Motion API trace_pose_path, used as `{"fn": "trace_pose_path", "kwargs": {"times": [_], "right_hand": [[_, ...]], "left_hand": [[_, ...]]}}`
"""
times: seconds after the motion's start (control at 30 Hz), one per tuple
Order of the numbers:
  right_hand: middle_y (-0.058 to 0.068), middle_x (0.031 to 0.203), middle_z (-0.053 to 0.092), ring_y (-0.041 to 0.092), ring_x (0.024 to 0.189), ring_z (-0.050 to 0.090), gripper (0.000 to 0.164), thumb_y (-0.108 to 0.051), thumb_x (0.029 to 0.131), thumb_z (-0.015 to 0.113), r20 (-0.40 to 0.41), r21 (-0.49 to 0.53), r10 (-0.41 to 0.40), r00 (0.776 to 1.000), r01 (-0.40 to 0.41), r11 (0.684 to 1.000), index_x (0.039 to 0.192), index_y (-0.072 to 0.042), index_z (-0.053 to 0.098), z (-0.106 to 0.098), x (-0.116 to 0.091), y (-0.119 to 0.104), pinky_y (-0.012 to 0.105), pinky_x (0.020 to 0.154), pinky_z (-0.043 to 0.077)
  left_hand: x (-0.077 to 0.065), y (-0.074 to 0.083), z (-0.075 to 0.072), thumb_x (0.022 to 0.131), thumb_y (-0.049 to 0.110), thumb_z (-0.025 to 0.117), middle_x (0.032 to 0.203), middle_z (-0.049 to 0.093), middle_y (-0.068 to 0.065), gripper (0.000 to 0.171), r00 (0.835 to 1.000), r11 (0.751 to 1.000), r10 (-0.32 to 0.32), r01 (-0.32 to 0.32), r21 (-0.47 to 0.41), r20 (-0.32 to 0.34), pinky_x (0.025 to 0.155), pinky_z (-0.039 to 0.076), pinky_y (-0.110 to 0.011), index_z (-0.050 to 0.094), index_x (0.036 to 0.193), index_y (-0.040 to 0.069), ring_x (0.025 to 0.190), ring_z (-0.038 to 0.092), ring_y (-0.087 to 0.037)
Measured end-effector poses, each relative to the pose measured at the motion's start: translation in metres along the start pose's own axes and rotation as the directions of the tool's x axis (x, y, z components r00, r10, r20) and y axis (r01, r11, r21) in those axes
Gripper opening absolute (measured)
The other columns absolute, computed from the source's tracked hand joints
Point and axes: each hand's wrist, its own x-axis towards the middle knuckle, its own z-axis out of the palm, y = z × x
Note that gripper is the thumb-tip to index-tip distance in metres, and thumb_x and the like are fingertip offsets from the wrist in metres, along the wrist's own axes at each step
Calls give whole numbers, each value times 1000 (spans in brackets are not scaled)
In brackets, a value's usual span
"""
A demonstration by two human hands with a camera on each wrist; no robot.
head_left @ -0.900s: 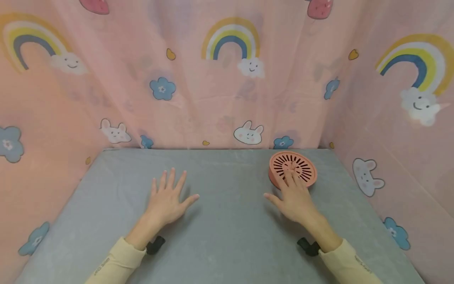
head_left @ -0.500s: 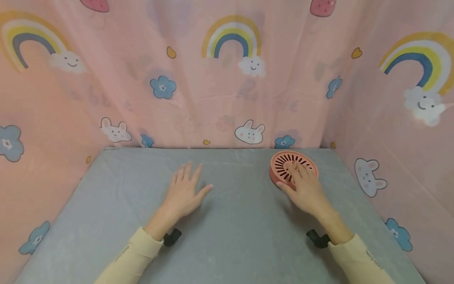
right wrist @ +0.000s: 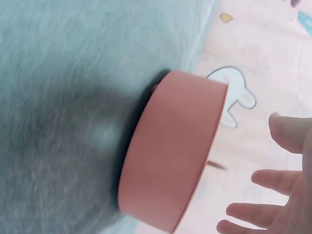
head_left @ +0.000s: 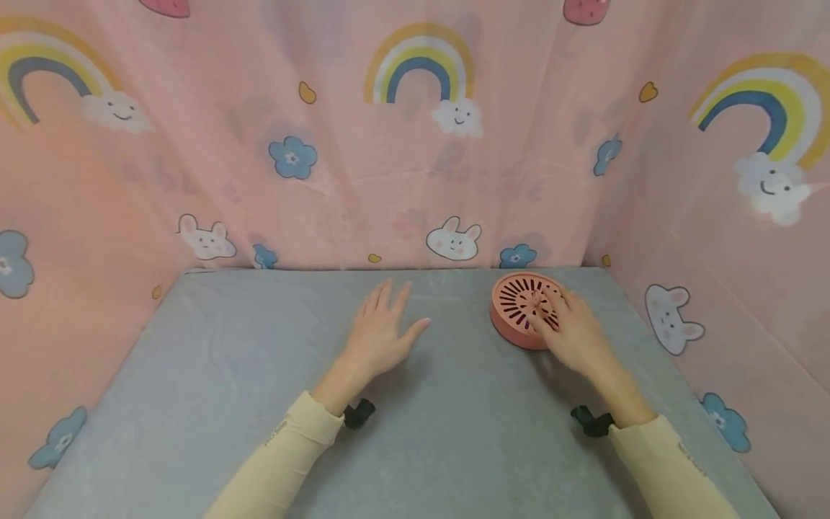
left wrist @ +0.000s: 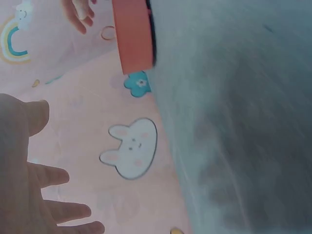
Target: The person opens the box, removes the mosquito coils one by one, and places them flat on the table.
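A round salmon-pink box with a slotted lid [head_left: 517, 331], much like a mosquito coil holder, sits on the far right of the table. A small ring handle [left wrist: 108, 33] stands up from the lid. My right hand [head_left: 580, 335] is over the lid's right side, fingers spread, and hides part of the slots. The right wrist view shows its fingers [right wrist: 275, 181] apart from the lid, gripping nothing. Left of the box, my left hand [head_left: 376, 335] is held above the table with fingers spread and nothing in it.
The grey cloth-covered table [head_left: 441, 440] ends at a pink printed curtain [head_left: 363, 194], which encloses the back and both sides. A dark wrist mount [head_left: 359, 414] is at the left wrist, and another dark mount [head_left: 591, 421] at the right.
My left hand has moved right and forward, closer to the box. My right hand has shifted right across the lid, from its near edge towards its right side. The box stays in place.
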Motion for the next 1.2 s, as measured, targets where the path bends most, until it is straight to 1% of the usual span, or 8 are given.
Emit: {"fn": "trace_pose_path", "kwargs": {"times": [0.13, 0.37, 0.5, 0.67, 0.83, 0.97, 1.1, 1.2], "right_hand": [[40, 153, 28, 59, 139, 26, 70, -38, 105, 54, -28, 15, -5, 1000, 5, 1000, 154, 8, 31, -1, 6, 9, 74, 110, 24], [42, 151, 28, 62, 138, 27, 66, -35, 106, 54, -59, 1, 32, 998, -32, 999, 151, 9, 36, -6, 16, 24, 76, 108, 24], [41, 153, 26, 62, 138, 26, 68, -38, 105, 54, -39, 2, 29, 999, -29, 1000, 150, 9, 37, -9, 24, 31, 76, 108, 23], [39, 156, 21, 60, 142, 21, 71, -43, 105, 51, 7, 32, 66, 998, -66, 997, 152, 7, 34, -10, 31, 40, 77, 109, 20], [38, 158, 19, 59, 143, 19, 72, -42, 105, 52, 25, 60, 82, 996, -83, 995, 154, 5, 31, -7, 33, 50, 78, 109, 20], [37, 156, 24, 58, 142, 23, 69, -41, 105, 52, 30, 85, 73, 997, -75, 994, 153, 5, 34, -3, 34, 61, 77, 108, 23], [35, 151, 33, 55, 138, 32, 66, -39, 106, 53, 32, 139, 64, 997, -68, 988, 151, 6, 38, 1, 35, 69, 73, 108, 30], [35, 151, 35, 53, 137, 35, 68, -41, 106, 53, 50, 176, 83, 995, -91, 980, 151, 7, 38, 4, 36, 74, 70, 108, 33]], "left_hand": [[12, 14, 5, 104, 61, 40, 163, 27, -22, 74, 1000, 1000, -2, 1, -22, -11, 121, 23, -54, 29, 161, 14, 151, 25, -38], [35, 39, 13, 105, 59, 39, 163, 27, -20, 72, 1000, 999, 17, -17, -50, -1, 122, 22, -53, 31, 160, 14, 151, 25, -36], [45, 47, 21, 105, 57, 41, 163, 28, -19, 70, 1000, 999, 21, -21, -50, -10, 122, 22, -53, 31, 160, 14, 150, 26, -36], [58, 55, 33, 105, 56, 43, 163, 30, -19, 70, 1000, 997, 10, -11, -74, -21, 120, 26, -55, 31, 160, 14, 149, 29, -38], [71, 63, 49, 105, 52, 46, 159, 37, -17, 67, 1000, 990, 17, -18, -143, -7, 118, 31, -54, 35, 158, 13, 147, 34, -36], [79, 71, 64, 106, 48, 48, 158, 38, -15, 64, 1000, 964, 14, -8, -266, 18, 117, 34, -50, 36, 158, 13, 145, 37, -33], [85, 78, 76, 106, 40, 52, 157, 39, -15, 60, 999, 911, -1, 20, -412, 46, 116, 36, -50, 38, 157, 14, 144, 39, -32], [89, 84, 84, 106, 40, 52, 155, 42, -14, 57, 997, 881, -7, 42, -472, 75, 114, 39, -50, 41, 156, 15, 142, 42, -31]]}}
